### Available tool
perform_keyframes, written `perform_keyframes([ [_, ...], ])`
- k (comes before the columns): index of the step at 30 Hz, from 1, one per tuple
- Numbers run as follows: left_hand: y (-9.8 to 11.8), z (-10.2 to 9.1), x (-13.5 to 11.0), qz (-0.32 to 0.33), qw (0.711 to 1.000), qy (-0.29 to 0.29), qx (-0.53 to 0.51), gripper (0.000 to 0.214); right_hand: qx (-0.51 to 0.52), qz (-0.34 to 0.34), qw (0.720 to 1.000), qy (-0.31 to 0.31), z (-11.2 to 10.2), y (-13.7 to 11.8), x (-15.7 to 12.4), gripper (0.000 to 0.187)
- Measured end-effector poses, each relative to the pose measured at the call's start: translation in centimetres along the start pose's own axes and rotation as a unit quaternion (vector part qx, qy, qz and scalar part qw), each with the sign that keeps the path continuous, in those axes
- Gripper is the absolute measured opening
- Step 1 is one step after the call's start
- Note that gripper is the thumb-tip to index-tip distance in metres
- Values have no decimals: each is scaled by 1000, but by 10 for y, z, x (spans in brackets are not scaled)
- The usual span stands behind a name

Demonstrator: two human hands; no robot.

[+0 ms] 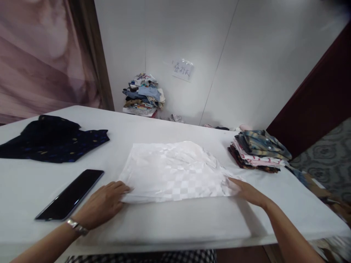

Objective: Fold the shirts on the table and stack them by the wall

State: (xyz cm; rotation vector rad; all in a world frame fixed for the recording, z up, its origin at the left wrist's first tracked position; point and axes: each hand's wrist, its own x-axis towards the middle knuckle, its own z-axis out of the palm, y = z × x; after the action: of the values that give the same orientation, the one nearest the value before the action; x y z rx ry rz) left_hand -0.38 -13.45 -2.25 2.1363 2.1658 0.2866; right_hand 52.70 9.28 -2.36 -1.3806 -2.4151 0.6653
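Observation:
A white garment with a woven checker pattern (175, 171) lies folded flat in the middle of the white table (175, 226). My left hand (102, 204) rests at its near left corner, fingers curled onto the edge of the cloth. My right hand (246, 191) is at the near right corner, fingers pressed on the cloth edge. A metal bracelet sits on my left wrist.
A black phone (70, 195) lies left of my left hand. A dark blue patterned garment (52, 138) is spread at the far left. A stack of folded clothes (257, 149) sits at the right. Another clothes pile (144, 95) stands by the wall behind a paper label.

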Motion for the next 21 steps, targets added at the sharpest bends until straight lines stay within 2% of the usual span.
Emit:
perform_keyframes([
  [2, -2, 1, 2, -17, 999, 27, -18, 35, 61, 19, 998, 11, -13, -18, 14, 52],
  [4, -2, 7, 8, -24, 997, 76, -16, 46, 96, 29, 993, 65, -17, -37, 39, 46],
  [8, -1, 37, 21, 32, 989, 144, 13, 56, 130, 13, 984, 119, -2, -71, 116, 35],
  [12, -8, 70, 25, 66, 983, 161, 57, 56, 44, 33, 995, 85, 20, -100, 193, 36],
  [15, -12, 80, 23, 76, 978, 177, 85, 56, -3, 48, 997, 54, 36, -117, 239, 40],
  [18, -11, 77, 21, 82, 974, 185, 100, 57, -48, 57, 997, 28, 51, -130, 267, 44],
  [21, -8, 74, 21, 80, 975, 180, 100, 55, -74, 30, 997, 12, 59, -141, 273, 29],
])
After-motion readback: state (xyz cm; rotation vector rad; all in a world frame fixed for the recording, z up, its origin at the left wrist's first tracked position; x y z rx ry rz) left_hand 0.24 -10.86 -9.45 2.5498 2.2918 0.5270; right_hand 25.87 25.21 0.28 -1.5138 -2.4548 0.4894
